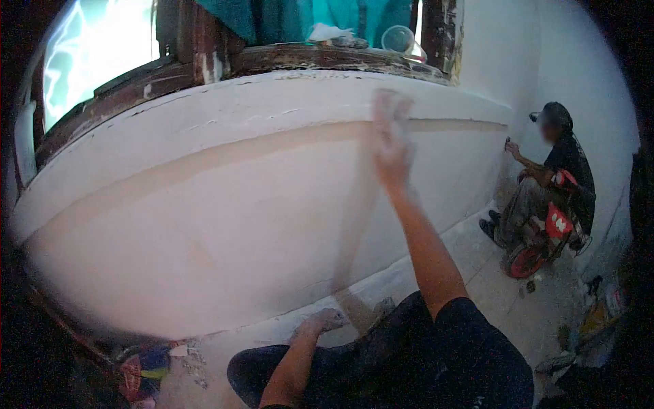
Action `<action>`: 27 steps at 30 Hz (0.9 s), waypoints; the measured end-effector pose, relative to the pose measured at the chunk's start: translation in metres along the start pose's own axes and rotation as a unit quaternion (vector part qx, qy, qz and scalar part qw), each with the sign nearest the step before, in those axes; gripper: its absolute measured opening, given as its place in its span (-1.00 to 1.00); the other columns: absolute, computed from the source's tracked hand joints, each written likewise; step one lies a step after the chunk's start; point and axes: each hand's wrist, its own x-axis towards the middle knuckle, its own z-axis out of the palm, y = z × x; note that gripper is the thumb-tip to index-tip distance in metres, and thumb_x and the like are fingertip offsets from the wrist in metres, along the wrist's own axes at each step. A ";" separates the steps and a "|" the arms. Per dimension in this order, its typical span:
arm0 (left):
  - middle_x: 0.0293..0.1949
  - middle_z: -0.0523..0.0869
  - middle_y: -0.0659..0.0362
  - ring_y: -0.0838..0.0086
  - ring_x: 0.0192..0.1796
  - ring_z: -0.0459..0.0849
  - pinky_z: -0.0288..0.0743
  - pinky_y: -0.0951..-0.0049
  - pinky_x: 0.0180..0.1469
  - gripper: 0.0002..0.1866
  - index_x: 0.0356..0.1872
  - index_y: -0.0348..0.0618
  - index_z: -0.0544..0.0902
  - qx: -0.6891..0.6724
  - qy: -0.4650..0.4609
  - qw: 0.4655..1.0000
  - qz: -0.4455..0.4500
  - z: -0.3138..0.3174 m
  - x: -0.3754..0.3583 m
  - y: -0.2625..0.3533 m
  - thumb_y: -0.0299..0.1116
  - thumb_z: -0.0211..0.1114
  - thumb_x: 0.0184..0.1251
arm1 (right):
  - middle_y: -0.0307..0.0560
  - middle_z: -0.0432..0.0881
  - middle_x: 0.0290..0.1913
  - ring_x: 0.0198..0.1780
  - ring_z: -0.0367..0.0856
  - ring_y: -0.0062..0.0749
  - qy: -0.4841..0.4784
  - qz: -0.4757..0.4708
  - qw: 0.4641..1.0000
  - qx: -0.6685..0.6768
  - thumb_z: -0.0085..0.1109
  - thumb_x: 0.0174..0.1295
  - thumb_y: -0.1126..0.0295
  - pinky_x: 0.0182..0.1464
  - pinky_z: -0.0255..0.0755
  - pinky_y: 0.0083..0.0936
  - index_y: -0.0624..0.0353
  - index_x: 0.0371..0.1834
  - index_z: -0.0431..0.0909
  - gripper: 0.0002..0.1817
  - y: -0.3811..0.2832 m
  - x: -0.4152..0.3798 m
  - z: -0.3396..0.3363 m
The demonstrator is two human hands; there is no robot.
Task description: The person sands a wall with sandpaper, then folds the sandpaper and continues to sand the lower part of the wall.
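Note:
My right hand (392, 129) is raised against the white wall ledge (293, 99) below the window. Motion smears its fingers, and pale dust coats it; I cannot tell what, if anything, is in it. Low down, close to my bent leg, is my left hand (328, 319), whitened with dust and with its fingers curled in. Whatever may be inside those fingers is hidden. The white wall panel (272, 225) spans the space in front of me, with a brownish shadowed band under the ledge.
A worn wooden window frame (327, 60) runs above, with a clear plastic cup (398, 39) and white crumpled material (330, 32) on it. At right, a person (569, 150) crouches by a small red-wheeled bike (528, 261), one hand at the wall. Colourful items (139, 373) lie lower left.

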 end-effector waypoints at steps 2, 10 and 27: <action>-0.05 0.85 -0.07 0.02 0.08 0.78 0.60 0.02 0.17 -0.32 0.04 -0.13 0.80 0.018 0.026 0.999 0.017 0.005 0.000 -0.007 0.35 0.25 0.41 | 0.18 0.43 0.53 0.60 0.29 0.11 -0.032 -0.021 0.999 0.006 0.13 0.49 0.40 0.44 0.45 -0.13 0.01 0.53 0.48 -0.47 -0.029 -0.001 -0.006; -0.22 0.85 0.02 0.26 -0.22 0.83 0.65 0.11 -0.04 -0.39 0.03 -0.13 0.79 -0.083 -0.006 0.993 -0.081 -0.020 -0.019 0.008 0.27 0.26 0.48 | 0.30 0.46 0.48 0.59 0.30 0.14 -0.020 0.158 0.986 0.052 0.13 0.55 0.30 0.29 0.56 -0.20 -0.08 0.47 0.56 -0.55 0.100 0.007 -0.029; 0.07 0.81 -0.06 0.04 0.12 0.76 0.56 0.00 0.24 -0.33 0.22 -0.14 0.69 -0.029 -0.033 0.998 -0.047 -0.020 -0.002 -0.001 0.29 0.16 0.51 | 0.25 0.38 0.57 0.54 0.39 0.22 -0.054 0.216 0.974 0.029 0.11 0.47 0.36 0.46 0.41 -0.19 0.10 0.49 0.51 -0.49 0.116 -0.070 -0.023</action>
